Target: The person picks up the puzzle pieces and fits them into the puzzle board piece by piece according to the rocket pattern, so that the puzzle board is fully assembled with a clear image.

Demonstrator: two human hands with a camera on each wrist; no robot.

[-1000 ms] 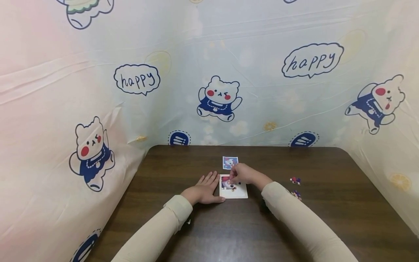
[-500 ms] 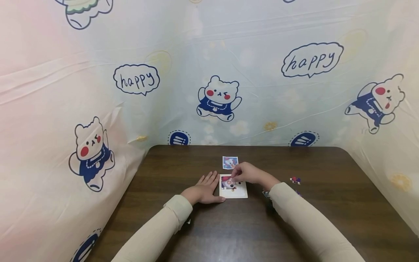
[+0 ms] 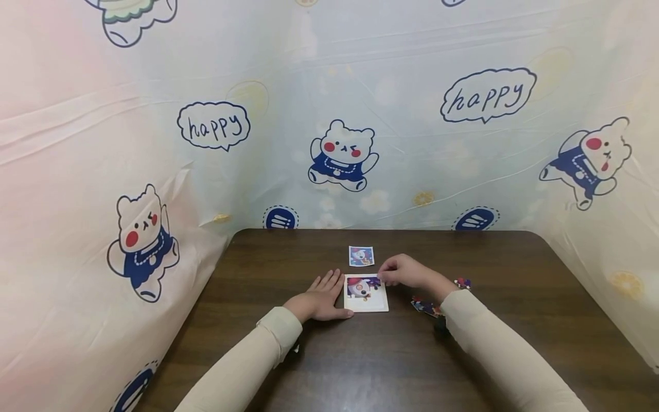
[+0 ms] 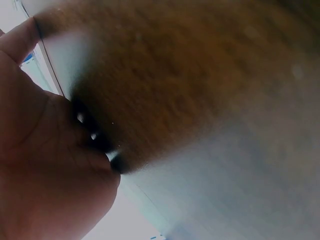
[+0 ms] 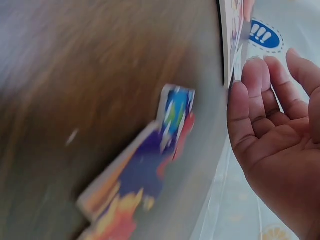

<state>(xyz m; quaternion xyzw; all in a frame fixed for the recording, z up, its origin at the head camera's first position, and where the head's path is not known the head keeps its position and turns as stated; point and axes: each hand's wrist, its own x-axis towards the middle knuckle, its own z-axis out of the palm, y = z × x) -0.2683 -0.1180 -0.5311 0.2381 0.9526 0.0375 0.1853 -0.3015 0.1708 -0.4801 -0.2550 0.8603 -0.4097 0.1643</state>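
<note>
A jigsaw puzzle board (image 3: 376,306) with a white frame lies in the middle of the table, its upper half filled with a coloured picture. My left hand (image 3: 321,298) rests flat with spread fingers on the table along the board's left side, its thumb at the lower left corner. At the upper right corner of the board is my right hand (image 3: 409,272). In the right wrist view, loosely bent fingers (image 5: 240,102) show nothing between them, with the thumb apart. Several loose puzzle pieces (image 3: 425,306) lie to the right, partly hidden by the right forearm.
Behind the board lies a small picture card (image 3: 361,256) with a similar image. Another loose piece (image 3: 462,283) shows beyond the right wrist. A printed curtain (image 3: 401,171) surrounds the brown wooden table (image 3: 329,366) at the back and sides.
From over the board's picture, my right hand has shifted right to its corner, uncovering purple pieces at the picture's upper right. The left hand has stayed in place.
</note>
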